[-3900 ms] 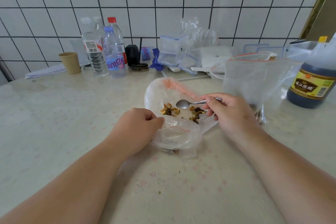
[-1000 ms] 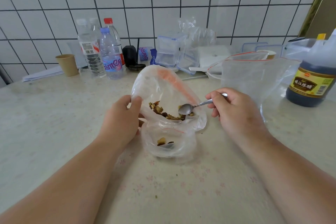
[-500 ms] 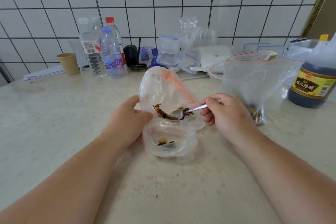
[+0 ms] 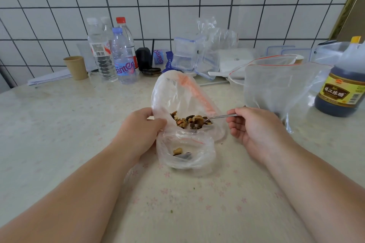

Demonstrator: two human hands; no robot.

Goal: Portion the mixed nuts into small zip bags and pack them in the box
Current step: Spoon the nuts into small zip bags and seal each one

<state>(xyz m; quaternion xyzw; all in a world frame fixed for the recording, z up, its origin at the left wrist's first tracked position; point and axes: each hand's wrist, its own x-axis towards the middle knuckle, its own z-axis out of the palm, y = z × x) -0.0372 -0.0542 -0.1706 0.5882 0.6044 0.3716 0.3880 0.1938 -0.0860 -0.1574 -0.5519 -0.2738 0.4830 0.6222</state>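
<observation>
Left hand (image 4: 141, 132) pinching rim of big nut bag (image 4: 177, 94), holding it open. Right hand (image 4: 254, 130) gripping spoon (image 4: 221, 117), bowl in mixed nuts (image 4: 189, 121). Small zip bag (image 4: 187, 154) just below big nut bag, few nuts inside.

Spoon (image 4: 219, 117) among bagged nuts (image 4: 189, 121)

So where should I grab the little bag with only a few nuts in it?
Pinch the little bag by its open top edge with the red strip, coming from above. It is floppy and its mouth faces up, so gripping low or sideways could spill the nuts.
</observation>
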